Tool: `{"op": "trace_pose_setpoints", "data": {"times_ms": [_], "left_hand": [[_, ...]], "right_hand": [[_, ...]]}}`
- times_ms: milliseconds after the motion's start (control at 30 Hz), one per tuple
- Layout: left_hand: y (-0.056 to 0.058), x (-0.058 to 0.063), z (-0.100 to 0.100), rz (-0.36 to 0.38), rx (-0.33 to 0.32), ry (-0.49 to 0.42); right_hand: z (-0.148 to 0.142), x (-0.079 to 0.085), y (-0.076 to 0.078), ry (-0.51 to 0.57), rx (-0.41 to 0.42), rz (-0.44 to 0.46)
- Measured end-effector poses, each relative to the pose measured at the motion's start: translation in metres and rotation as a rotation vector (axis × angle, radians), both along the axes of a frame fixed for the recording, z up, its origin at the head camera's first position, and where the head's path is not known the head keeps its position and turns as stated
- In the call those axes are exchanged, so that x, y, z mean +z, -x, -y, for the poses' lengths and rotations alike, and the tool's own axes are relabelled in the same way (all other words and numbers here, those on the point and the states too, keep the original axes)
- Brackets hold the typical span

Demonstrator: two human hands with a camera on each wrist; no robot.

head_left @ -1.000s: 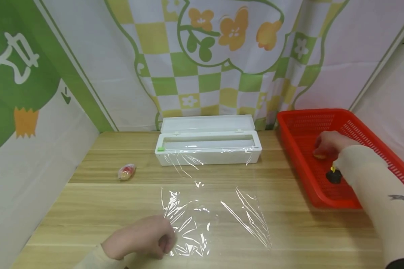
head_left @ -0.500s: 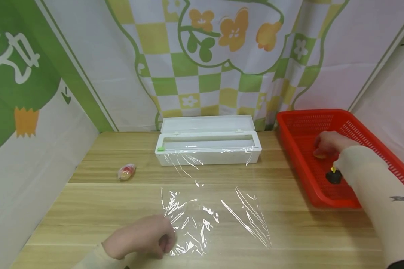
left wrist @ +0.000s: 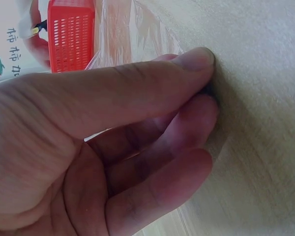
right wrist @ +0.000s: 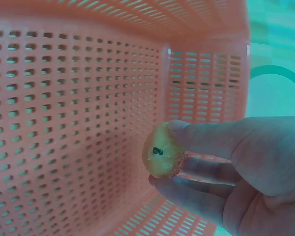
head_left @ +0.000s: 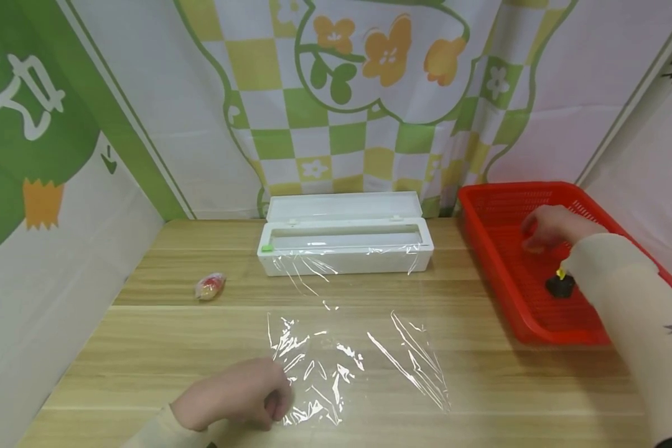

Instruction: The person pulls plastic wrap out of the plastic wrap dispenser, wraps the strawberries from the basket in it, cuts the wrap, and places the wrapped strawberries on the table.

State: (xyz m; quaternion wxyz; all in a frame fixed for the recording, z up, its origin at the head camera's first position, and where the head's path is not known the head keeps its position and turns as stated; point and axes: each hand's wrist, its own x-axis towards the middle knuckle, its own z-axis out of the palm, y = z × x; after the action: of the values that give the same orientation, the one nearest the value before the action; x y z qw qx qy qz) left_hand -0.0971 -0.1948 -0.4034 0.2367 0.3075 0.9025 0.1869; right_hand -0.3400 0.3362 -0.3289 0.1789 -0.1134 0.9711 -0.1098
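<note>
A sheet of plastic wrap (head_left: 325, 373) lies stretched over the wooden table, running forward from a white wrap dispenser (head_left: 344, 260). My left hand (head_left: 241, 392) pinches its near left corner, thumb against fingers low at the tabletop; in the left wrist view the wrap (left wrist: 132, 29) passes behind the thumb. Over the red basket (head_left: 515, 298) is my right hand (head_left: 554, 227), pinching a piece of cut fruit (right wrist: 162, 150) between thumb and fingers. That piece shows a pale yellow cut face, dark seeds and reddish skin. In the head view the fingers mostly hide it.
A small red-and-yellow piece wrapped in film (head_left: 210, 286) lies on the left of the table. The dispenser's lid (head_left: 344, 206) stands raised near the curtain, with a green slider (head_left: 267, 248) at its left end. A black thing with a yellow tip (head_left: 560, 285) shows beneath the right wrist.
My right hand has risen slightly within the basket, with the cut fruit held in it. The left hand stays put; glints on the wrap near it have shifted.
</note>
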Motion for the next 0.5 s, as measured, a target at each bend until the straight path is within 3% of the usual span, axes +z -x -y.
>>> {"op": "trace_pose_setpoints", "data": {"times_ms": [267,500], "left_hand": [[0.001,-0.001,0.0,-0.015,-0.008,0.007],[0.001,0.0,0.0,-0.012,-0.012,0.006]], "right_hand": [[-0.005,0.013,0.004,-0.066,0.079,-0.073],[0.0,0.027,-0.003,-0.063,0.123,-0.158]]}}
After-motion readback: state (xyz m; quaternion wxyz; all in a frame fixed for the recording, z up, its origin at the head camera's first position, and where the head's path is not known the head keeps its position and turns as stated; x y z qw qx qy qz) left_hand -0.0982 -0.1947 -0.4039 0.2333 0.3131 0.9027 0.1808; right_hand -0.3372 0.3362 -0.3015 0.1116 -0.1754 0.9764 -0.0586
